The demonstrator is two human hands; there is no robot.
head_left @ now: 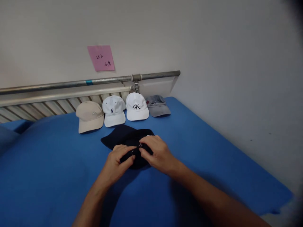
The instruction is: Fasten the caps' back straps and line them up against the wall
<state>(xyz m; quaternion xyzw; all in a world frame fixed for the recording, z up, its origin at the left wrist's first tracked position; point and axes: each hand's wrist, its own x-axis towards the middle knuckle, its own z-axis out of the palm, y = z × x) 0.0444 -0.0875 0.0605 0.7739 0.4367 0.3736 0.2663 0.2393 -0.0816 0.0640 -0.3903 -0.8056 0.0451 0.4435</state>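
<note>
A dark baseball cap [120, 135] lies upturned on the blue sheet, its brim pointing to the far left and its opening towards me. My left hand [119, 159] pinches the near edge of the cap, at its back strap, beside a small metal ring or buckle. Close to it, my right hand [157, 153] grips the same strap between thumb and fingers, with a small shiny metal piece at the fingertips. The two hands are a short gap apart. Part of the cap is hidden under my fingers.
Behind stand a beige cap [88, 115], a white cap with a small dark emblem [114, 110], a white lettered cap [137, 107] and a grey cap [158, 105]. A radiator [54, 107] and metal pipe [71, 84] run along the wall, below a pink note [101, 58].
</note>
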